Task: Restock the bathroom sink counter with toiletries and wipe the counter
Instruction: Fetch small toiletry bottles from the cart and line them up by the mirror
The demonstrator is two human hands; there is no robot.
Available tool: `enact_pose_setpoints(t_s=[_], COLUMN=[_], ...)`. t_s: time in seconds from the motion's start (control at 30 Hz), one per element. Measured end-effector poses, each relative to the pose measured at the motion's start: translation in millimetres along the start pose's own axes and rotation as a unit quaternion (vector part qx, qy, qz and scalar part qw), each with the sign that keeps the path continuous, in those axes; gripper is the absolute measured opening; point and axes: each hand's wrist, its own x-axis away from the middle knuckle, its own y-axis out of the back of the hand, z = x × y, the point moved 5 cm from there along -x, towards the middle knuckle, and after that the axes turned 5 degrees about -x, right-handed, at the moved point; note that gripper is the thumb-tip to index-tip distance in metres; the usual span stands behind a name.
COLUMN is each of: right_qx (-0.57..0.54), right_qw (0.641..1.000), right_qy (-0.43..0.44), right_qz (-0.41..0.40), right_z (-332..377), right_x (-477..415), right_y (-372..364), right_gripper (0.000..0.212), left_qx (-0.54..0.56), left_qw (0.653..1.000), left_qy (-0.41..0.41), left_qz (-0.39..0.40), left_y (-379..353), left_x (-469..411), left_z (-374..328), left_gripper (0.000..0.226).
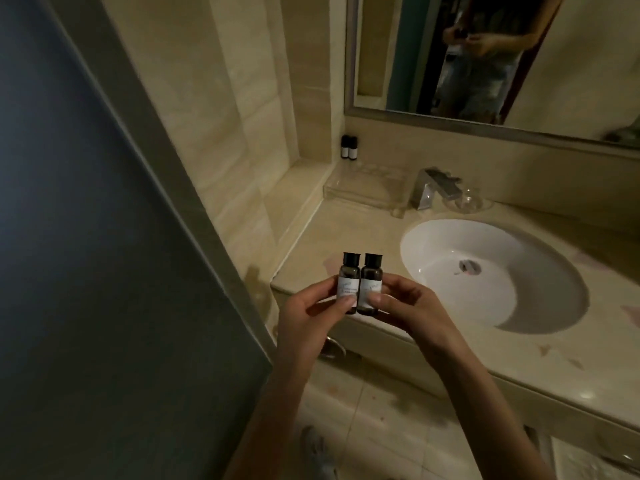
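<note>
Panel (86, 237) of dark blue-grey fills the left side, cut off by the frame; whether it is a door or a partition cannot be told. Beside it runs the beige stone desk (346, 233), its right end out of view. Above hangs the mirror (588, 64), cropped at top and right, and the reflection shows only a blurred torso and hands. The white oval sink (519, 306) is set into the desk. Behind it lie a clear tray (363, 190), its edges faint, a chrome faucet (433, 192) and a glass dish (469, 200).

The left hand (311, 320) and right hand (412, 313) are raised over the desk's front left corner. Each grip is closed round one small dark bottle, thumb on the label, with the fingers behind mostly hidden. The left bottle (348, 282) and right bottle (370, 284) stand upright and touching, their print too blurred to read. A matching pair of bottles (349, 147) stands in the back corner against the wall.
</note>
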Motion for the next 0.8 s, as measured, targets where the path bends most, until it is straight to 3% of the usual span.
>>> enact_pose_setpoints(t_s=[0.3, 0.6, 0.8], right_qx=[-0.034, -0.022, -0.024], right_qw=[0.997, 0.998, 0.995], right_qy=[-0.027, -0.03, -0.082], right_qz=[-0.064, -0.056, -0.043], right_z=[9.9, 46.7, 49.0], right_x=[-112.2, -252.8, -366.2], right_y=[16.5, 55.5, 92.6], right_gripper=[0.036, 0.04, 0.032], left_qx=[0.01, 0.037, 0.043], left_qw=[0.998, 0.999, 0.997], left_qy=[0.035, 0.025, 0.07], left_qz=[0.058, 0.03, 0.01], left_y=[-13.6, -57.3, -91.8], left_x=[-129.0, -274.1, -380.1], left_z=[2.1, -9.3, 5.8], left_gripper=[0.032, 0.028, 0.026])
